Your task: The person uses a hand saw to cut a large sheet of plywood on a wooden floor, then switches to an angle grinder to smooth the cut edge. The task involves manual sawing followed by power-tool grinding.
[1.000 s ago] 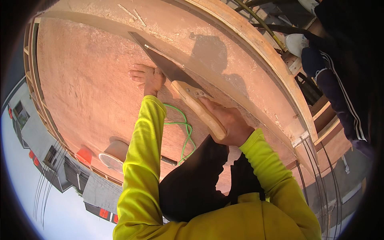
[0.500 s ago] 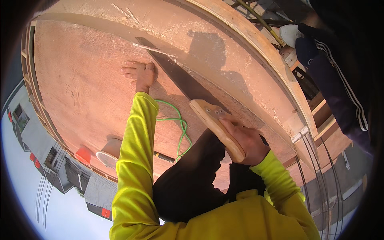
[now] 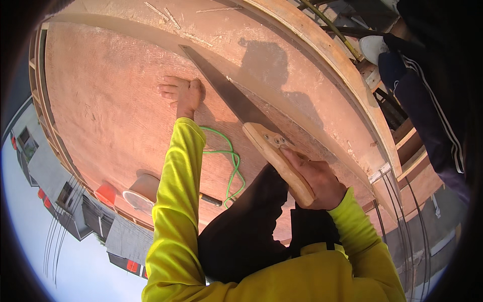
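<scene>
My left hand (image 3: 182,92) lies flat, fingers spread, on a large reddish plywood sheet (image 3: 110,105), just left of a hand saw's dark blade (image 3: 224,90). My right hand (image 3: 317,178) grips the saw's pale wooden handle (image 3: 275,157). The blade runs diagonally up and left along the sheet, with its tip near the sheet's upper part. Both sleeves are bright yellow.
A green cord (image 3: 229,161) loops on the sheet near my knee. A small round container (image 3: 141,194) and a red object (image 3: 106,194) sit at the sheet's lower left edge. Wooden beams (image 3: 332,55) frame the right side. Another person's leg and white shoe (image 3: 375,48) stand at upper right.
The saw has been drawn back toward me, so more blade shows beyond the handle. My right hand moved down and right with it. The left hand stayed flat on the sheet.
</scene>
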{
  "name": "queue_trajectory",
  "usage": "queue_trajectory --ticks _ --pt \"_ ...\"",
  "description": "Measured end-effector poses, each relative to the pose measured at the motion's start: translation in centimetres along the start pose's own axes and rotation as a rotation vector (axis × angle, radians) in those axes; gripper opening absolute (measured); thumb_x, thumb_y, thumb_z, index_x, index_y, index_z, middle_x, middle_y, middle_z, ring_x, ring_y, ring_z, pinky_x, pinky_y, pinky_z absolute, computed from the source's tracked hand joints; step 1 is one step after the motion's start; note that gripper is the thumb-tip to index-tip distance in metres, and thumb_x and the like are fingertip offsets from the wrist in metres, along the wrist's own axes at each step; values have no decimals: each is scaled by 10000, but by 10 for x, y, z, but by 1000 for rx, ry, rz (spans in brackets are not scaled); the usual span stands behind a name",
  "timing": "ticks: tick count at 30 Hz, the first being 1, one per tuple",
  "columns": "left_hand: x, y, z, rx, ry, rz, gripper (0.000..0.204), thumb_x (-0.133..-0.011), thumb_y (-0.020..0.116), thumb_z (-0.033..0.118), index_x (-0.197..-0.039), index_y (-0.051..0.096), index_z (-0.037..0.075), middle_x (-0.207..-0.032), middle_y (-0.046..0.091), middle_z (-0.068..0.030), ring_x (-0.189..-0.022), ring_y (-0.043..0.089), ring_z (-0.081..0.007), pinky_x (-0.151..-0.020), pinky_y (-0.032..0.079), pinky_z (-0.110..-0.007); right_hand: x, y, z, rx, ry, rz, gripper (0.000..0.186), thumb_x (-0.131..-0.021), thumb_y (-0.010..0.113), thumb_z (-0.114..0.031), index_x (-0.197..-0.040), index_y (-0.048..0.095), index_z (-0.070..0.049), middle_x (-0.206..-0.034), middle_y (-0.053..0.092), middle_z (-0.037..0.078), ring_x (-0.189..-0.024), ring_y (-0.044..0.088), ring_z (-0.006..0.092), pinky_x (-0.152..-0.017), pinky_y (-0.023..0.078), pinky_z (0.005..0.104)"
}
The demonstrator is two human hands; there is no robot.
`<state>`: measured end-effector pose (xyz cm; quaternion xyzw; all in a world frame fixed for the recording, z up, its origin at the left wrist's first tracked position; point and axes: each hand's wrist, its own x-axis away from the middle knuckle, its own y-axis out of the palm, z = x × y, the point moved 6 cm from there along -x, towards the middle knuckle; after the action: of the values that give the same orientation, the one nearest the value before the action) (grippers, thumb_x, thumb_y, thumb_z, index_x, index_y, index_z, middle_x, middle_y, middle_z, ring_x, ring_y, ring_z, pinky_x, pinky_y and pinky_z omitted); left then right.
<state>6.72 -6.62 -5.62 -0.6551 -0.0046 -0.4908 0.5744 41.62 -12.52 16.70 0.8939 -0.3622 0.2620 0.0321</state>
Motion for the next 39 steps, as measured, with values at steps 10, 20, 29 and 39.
queue_trajectory --ticks 10,20,29,39 --pt "-11 0 -5 64 5 -26 1194 -870 595 471 -1547 -215 -87 -1559 -296 -441 -1466 -239 -623 -1148 45 -759 -29 9 11 -99 -21 49 811 -790 726 -39 -1527 397 38 -1181 695 252 -1016 710 396 -923 568 445" --pt "1 -5 7 11 0 36 1180 -851 588 438 -1558 -206 -76 -1575 -266 -437 -1480 -224 -610 -1148 63 -766 3 9 17 -94 40 30 768 -801 708 -33 -1513 424 16 -1188 683 261 -1036 700 411 -916 570 453" --pt "-1 2 6 48 31 23 1169 -877 575 478 -1565 -199 -65 -1576 -277 -429 -1484 -218 -607 -1148 83 -762 55 0 10 64 -56 142 760 -806 747 -78 -1496 447 29 -1177 705 226 -986 720 386 -896 582 433" --pt "-9 7 -21 5 24 42 1169 -866 582 484 -1576 -184 -40 -1584 -276 -418 -1497 -213 -589 -1157 62 -750 98 -5 -4 85 -18 152 704 -815 755 -89 -1459 504 43 -1190 709 218 -961 758 295 -900 602 415"
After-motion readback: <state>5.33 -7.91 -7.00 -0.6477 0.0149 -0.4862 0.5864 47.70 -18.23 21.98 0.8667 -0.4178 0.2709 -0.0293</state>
